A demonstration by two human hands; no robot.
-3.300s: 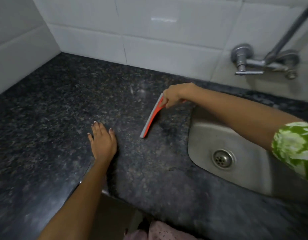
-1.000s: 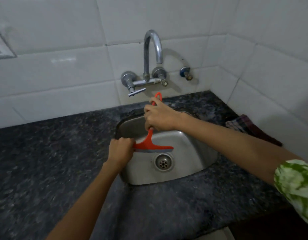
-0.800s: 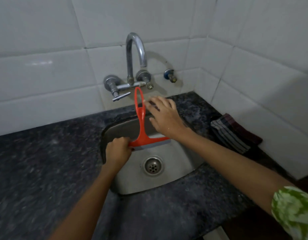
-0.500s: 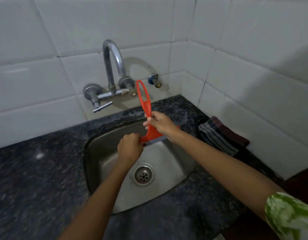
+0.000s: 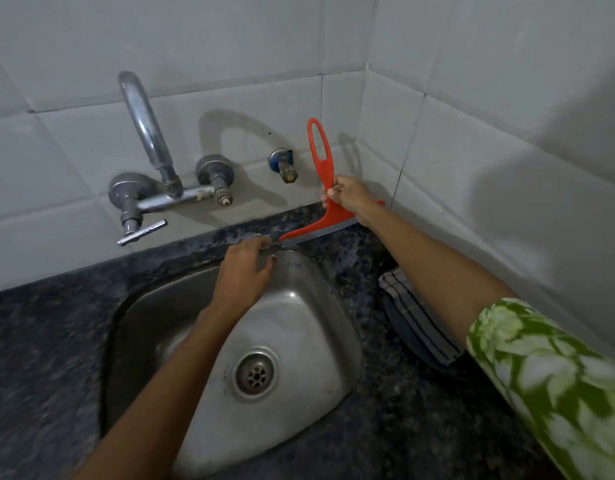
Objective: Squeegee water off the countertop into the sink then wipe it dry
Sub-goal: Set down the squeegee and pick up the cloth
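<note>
Right hand (image 5: 349,195) pinches the looped handle of the red plastic squeegee (image 5: 325,188), whose grey rubber blade now sits on the speckled black granite countertop (image 5: 351,258) behind the dull steel sink (image 5: 299,317) instead of over the basin, while the left hand (image 5: 245,271) has let go, fingers loosely spread at the blade's tip.

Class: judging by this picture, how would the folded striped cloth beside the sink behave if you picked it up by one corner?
The striped cloth lies slumped in soft folds, so it would probably droop and unfold. It looks thin, so likely light.
</note>
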